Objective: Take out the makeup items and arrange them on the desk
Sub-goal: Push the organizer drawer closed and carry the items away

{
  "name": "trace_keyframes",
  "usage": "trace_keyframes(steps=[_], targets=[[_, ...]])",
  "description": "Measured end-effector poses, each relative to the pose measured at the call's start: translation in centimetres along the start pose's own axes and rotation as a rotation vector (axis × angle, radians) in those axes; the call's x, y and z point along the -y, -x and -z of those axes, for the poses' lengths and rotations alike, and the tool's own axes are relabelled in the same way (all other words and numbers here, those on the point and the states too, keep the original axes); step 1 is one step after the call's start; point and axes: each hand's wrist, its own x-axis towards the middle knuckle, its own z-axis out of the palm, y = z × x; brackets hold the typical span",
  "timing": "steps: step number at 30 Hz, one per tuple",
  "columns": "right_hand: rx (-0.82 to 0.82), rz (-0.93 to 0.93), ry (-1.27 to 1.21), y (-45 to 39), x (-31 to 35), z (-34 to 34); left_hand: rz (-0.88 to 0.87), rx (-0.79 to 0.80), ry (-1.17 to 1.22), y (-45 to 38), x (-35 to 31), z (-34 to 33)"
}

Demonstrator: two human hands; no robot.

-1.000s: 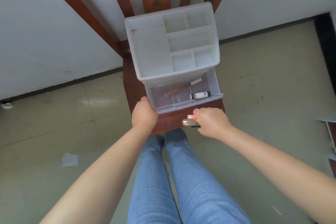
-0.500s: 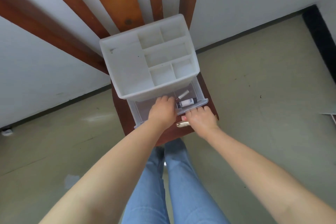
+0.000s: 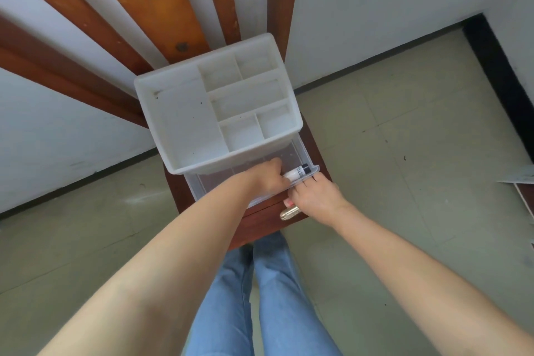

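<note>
Drawer [image 3: 303,153] holds one tube [image 3: 297,173]; my left hand [image 3: 267,179] reaches inside, grip unclear, right hand [image 3: 315,199] pinching a gold stick [image 3: 289,213].

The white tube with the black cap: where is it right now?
In the head view the white tube with the black cap lies in the clear drawer, at its front right corner, between the left hand and the right hand.
</note>
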Motion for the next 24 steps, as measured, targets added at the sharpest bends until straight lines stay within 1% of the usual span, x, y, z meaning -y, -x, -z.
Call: trace_keyframes(steps=[1, 4, 6, 8, 11, 14, 17, 19, 21, 22, 24], targets=[[0.017, 0.007, 0.003, 0.0, -0.1, 0.3, 0.001, 0.027, -0.002, -0.1, -0.3, 0.2], [-0.002, 0.001, 0.032, -0.2, -0.5, 0.4, -0.016, 0.143, -0.044, -0.5, -0.6, 0.3], [-0.025, 0.006, 0.026, -0.2, -0.6, 0.5, -0.036, 0.161, -0.068, -0.4, -0.7, 0.5], [-0.033, 0.019, 0.005, -0.2, -0.7, 0.2, -0.056, 0.102, -0.055, 0.1, -0.6, 0.8], [-0.022, -0.017, -0.01, -0.2, -0.5, -0.1, -0.076, -0.011, 0.038, 1.4, -0.1, 1.2], [-0.005, -0.053, -0.095, -0.2, 0.6, 0.9, -0.1, -0.03, 0.118, 3.8, 1.6, 1.4], [0.144, -0.113, -0.198, -0.4, 1.4, 1.3, -0.141, -0.042, 0.106, 7.0, 4.0, 1.3], [0.196, -0.107, -0.224, -0.8, 2.5, 2.0, -0.12, -0.107, 0.161, 9.3, 5.8, 1.3], [0.133, -0.134, -0.183, -1.7, 3.4, 3.5, -0.076, -0.201, 0.244, 11.3, 7.6, 1.5], [0.167, -0.132, -0.213, -2.3, 3.9, 3.9, -0.057, -0.241, 0.279, 12.2, 8.5, 1.5], [0.181, -0.094, -0.267, -4.0, 4.7, 4.4, -0.029, -0.296, 0.34, 13.7, 10.0, 1.4]])
